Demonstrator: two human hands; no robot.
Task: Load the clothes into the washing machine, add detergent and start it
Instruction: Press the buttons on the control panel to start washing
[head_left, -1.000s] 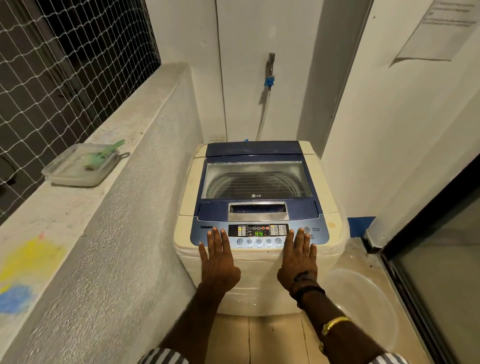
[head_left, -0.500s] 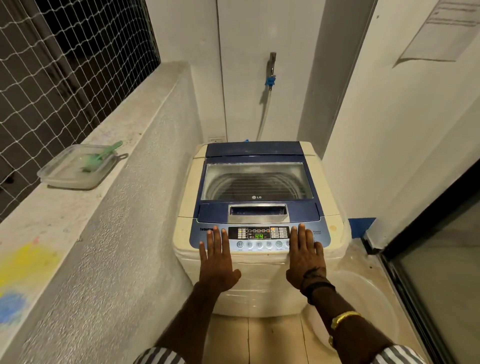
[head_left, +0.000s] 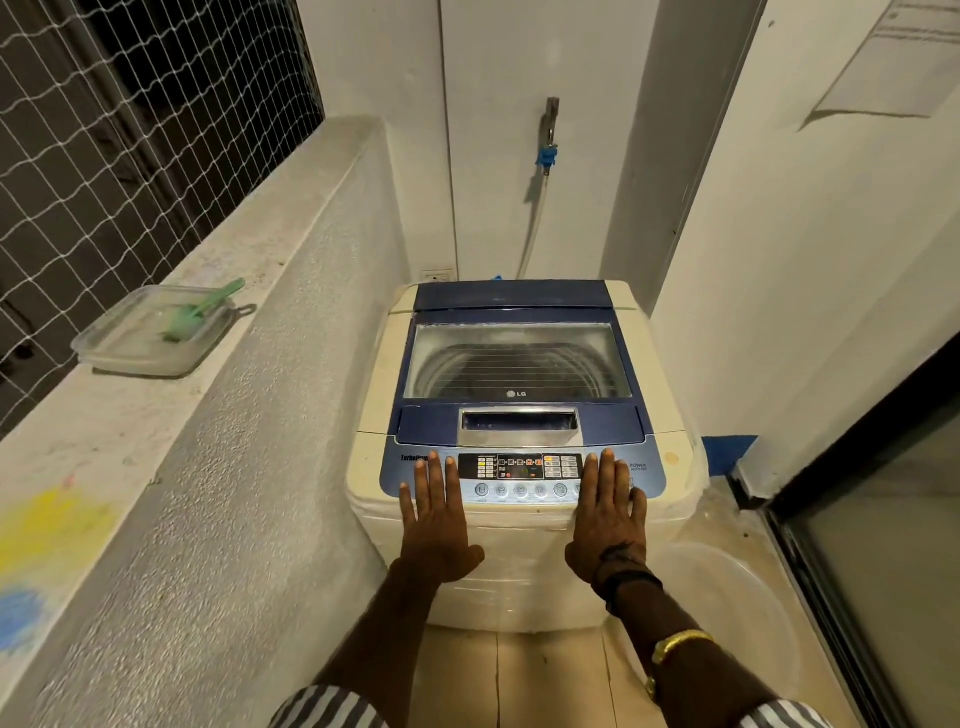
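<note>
A cream top-loading washing machine with a blue lid stands in front of me; the lid is closed and its glass window shows the drum. My left hand lies flat, fingers straight, on the left end of the control panel. My right hand lies flat on the panel's right end. The small display between them is lit. No clothes can be made out through the window.
A clear plastic container with a green scoop sits on the concrete ledge at left. A clear plastic basin stands on the floor right of the machine. A glass door is at right; netting above the ledge.
Both hands have slid slightly forward onto the control panel. The green 44 shown earlier on the display is no longer readable.
</note>
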